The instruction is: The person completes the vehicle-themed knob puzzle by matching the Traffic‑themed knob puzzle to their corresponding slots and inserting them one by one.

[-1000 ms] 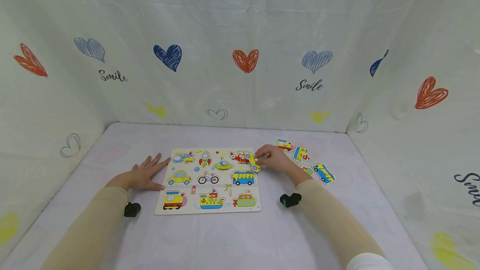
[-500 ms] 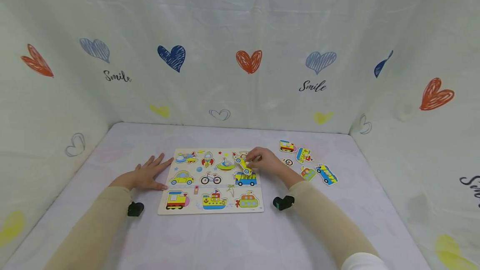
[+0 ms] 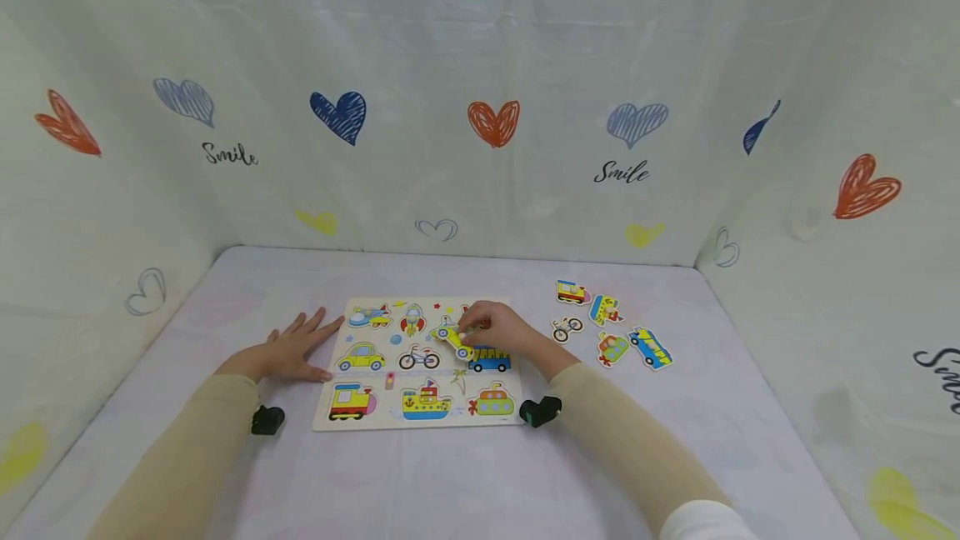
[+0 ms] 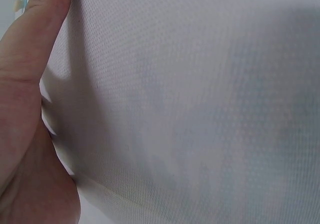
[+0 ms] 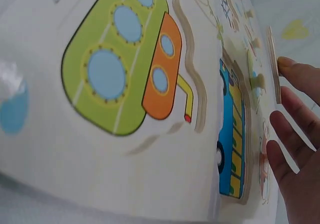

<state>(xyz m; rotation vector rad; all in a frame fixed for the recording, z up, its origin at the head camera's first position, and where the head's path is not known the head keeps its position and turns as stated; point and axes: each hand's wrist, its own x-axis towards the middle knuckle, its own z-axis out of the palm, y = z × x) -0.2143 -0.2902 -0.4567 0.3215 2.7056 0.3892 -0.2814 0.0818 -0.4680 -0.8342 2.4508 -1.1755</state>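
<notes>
My right hand [image 3: 498,330] pinches a yellow car puzzle piece [image 3: 453,342], tilted close over the upper middle of a wooden vehicle puzzle board [image 3: 386,403]. In the right wrist view that piece [image 5: 273,66] shows edge-on between thumb and fingers. My left hand [image 3: 291,352] lies with its fingers spread at the board's left edge; its wrist view shows part of the hand [image 4: 22,79] beside the cloth. Pictures of a car, bicycle, bus, train, ship and submarine mark the board. My right hand partly covers the helicopter spot.
Right of the board lie loose pieces: a train [image 3: 572,292], a ship [image 3: 604,310], a bicycle [image 3: 566,329], a submarine [image 3: 612,348] and a bus [image 3: 650,348]. Knobs [image 5: 258,82] stand up from pieces on the board. A heart-printed curtain [image 3: 555,198] borders the table.
My right hand has moved left across the board with the car piece, from the helicopter towards the flying saucer. The loose bicycle piece has come into full sight. My left hand stays put.
</notes>
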